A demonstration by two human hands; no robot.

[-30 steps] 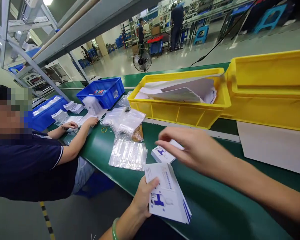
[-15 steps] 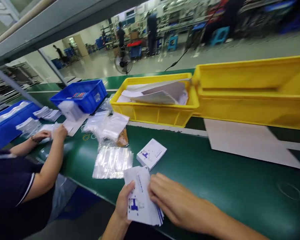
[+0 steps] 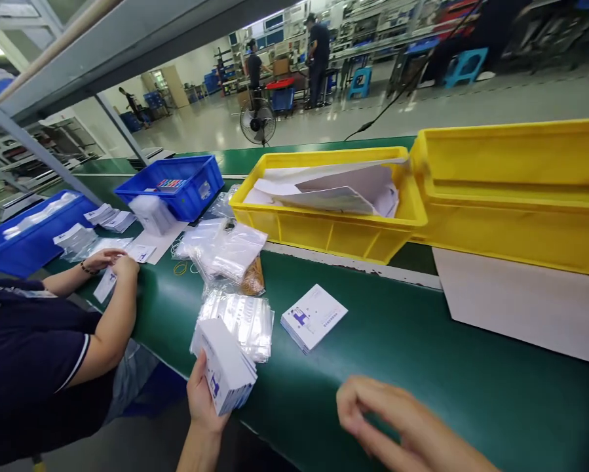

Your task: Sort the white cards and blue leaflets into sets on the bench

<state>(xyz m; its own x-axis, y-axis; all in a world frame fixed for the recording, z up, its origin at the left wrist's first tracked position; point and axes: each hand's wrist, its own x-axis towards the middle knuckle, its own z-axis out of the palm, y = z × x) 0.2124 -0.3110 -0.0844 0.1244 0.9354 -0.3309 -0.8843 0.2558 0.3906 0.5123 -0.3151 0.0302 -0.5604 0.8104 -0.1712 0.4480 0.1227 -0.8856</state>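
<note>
A thick stack of white printed booklets [image 3: 226, 357], with a purple design on the cover, is gripped in my left hand [image 3: 206, 396]. It is tilted, so the layered edges show on its lower right. My right hand [image 3: 387, 419] is apart from the stack, over the green bench, its fingers curled toward the thumb and nothing visible in them. Between and beyond my hands a second, neat pile of booklets [image 3: 316, 316] lies flat. Clear plastic bags [image 3: 247, 321] lie behind the held stack, partly covered by it.
More clear bags [image 3: 230, 249] are heaped farther back. A yellow bin [image 3: 323, 236] holds white sheets; another yellow bin [image 3: 510, 223] stands right, by a pale board [image 3: 515, 295]. At left, a co-worker's hands [image 3: 112, 262] handle a booklet near blue bins [image 3: 190, 200].
My right hand has left the booklets and moved right. My left hand has shifted left and tilted its stack, now over the edge of the clear bags. The view has turned slightly.
</note>
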